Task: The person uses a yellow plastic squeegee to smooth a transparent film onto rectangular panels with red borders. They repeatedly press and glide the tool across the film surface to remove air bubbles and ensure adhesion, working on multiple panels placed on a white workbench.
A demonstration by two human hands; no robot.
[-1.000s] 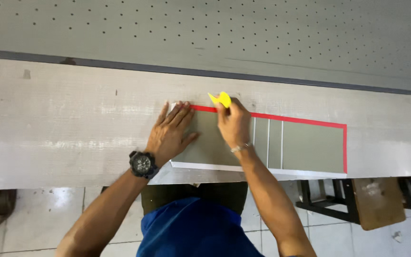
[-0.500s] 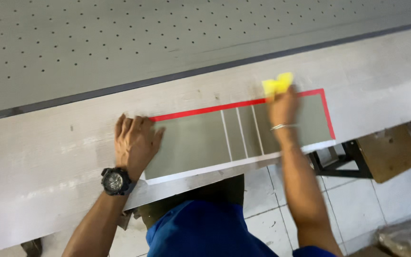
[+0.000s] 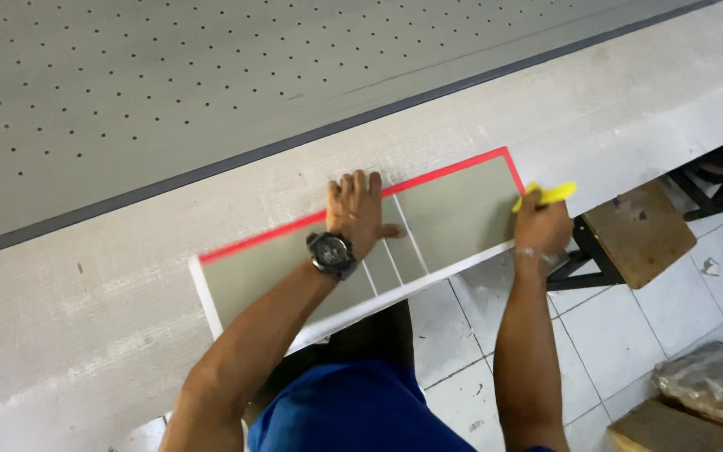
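Left hand [image 3: 358,211] flat, fingers spread, pressing grey-green panel [image 3: 453,209] lying on pale workbench [image 3: 85,285]; black wristwatch [image 3: 331,254] on that wrist. Right hand [image 3: 540,224] at panel's right end, closed around yellow scraper [image 3: 549,193], tip touching red tape [image 3: 428,178] at corner. Tape runs along panel's far edge and down right edge. 3 thin white lines cross panel near left hand. White border on near and left edges. Wooden stool [image 3: 639,233] right of bench, on white tiled floor [image 3: 596,335]. Perforated grey board [image 3: 169,75] far side.
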